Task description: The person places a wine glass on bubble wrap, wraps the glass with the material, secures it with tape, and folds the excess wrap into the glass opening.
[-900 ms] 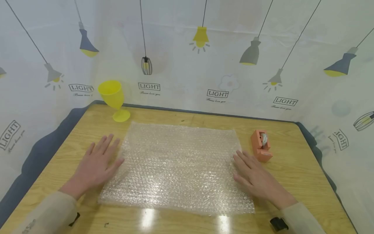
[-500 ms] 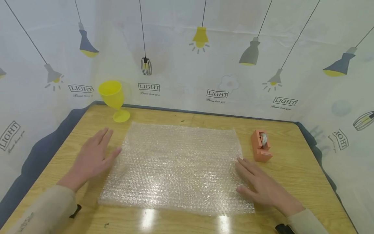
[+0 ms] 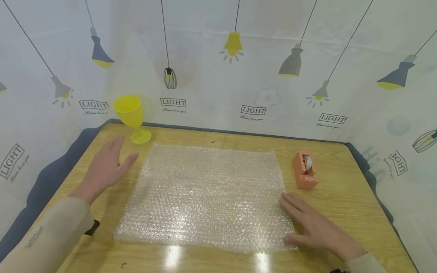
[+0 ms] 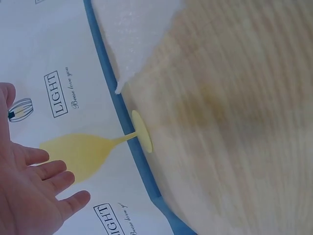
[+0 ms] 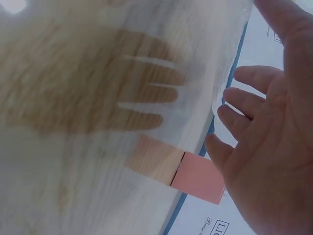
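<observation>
A sheet of bubble wrap (image 3: 208, 197) lies flat in the middle of the wooden table. Near its left edge my left hand (image 3: 104, 167) hovers with fingers extended and thumb spread, holding nothing. Just beyond those fingertips stands a yellow plastic goblet (image 3: 131, 113), upright at the table's back left; the left wrist view shows the goblet (image 4: 83, 152) partly behind the fingers. My right hand (image 3: 317, 227) is at the sheet's right edge, fingers straight and thumb apart. In the right wrist view that hand (image 5: 269, 132) is raised above the table, its shadow on the surface.
An orange tape dispenser (image 3: 304, 172) with a roll of tape stands right of the bubble wrap, beyond my right hand. A white curtain (image 3: 211, 87) printed with lamps hangs behind the table's (image 3: 348, 197) back edge.
My left hand has moved off the sheet's left edge, forward toward the goblet. The right hand has slid back toward me and slightly right along the sheet's edge. Bubble wrap and dispenser stay put.
</observation>
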Motion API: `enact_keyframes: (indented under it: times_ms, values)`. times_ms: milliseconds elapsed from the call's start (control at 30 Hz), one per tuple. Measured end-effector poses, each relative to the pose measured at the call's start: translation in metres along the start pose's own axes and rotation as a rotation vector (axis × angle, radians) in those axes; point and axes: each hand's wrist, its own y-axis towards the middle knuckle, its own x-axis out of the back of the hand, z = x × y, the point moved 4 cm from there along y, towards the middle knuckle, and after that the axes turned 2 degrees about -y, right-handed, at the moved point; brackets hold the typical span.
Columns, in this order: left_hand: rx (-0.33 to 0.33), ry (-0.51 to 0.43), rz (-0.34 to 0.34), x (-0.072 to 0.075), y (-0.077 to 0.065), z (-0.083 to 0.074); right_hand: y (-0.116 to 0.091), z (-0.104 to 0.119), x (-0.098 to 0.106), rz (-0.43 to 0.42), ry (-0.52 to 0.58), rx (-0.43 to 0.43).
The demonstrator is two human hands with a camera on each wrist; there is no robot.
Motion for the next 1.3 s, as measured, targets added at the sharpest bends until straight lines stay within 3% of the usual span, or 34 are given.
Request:
enact_keyframes:
  times_ms: [233, 600, 867, 1100, 1300]
  values:
    - [0.013, -0.022, -0.026, 0.008, 0.017, -0.005, -0.007, -0.001, -0.001, 0.005, -0.032, -0.026]
    - [0.054, -0.134, -0.095, 0.021, 0.045, -0.006, -0.011, -0.002, -0.005, -0.034, 0.002, 0.022]
    - [0.232, -0.199, -0.104, 0.023, 0.064, -0.002, -0.013, -0.005, -0.011, -0.021, 0.013, 0.002]
    - [0.338, -0.294, -0.161, 0.021, 0.082, -0.001, -0.015, -0.006, -0.013, -0.005, 0.005, -0.017]
    - [0.408, -0.343, -0.194, 0.017, 0.090, 0.008, -0.014, -0.005, -0.014, -0.022, -0.013, 0.003]
